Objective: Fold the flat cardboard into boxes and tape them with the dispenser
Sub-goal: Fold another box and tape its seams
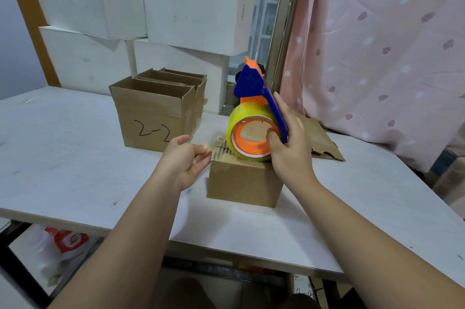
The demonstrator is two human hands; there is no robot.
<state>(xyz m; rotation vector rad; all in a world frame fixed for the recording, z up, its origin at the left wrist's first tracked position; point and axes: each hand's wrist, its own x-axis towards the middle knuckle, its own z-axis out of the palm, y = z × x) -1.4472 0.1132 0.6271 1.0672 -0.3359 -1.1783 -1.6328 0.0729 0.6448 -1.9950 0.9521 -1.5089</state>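
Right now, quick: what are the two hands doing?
Left hand: fingers curled beside the small box, blurred; cannot tell whether it pinches anything.
Right hand: grips the tape dispenser.

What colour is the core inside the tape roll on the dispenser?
Orange core of the dispenser, inside the yellowish tape roll; head view shows it best.

The tape dispenser [254,112] and my right hand [289,142] gripping it hide most of the box [244,182] top beneath. My left hand [186,157], just beside that grip, is blurred; whether it pinches anything I cannot tell. Behind my grip the flat cardboard [324,142] is half covered.
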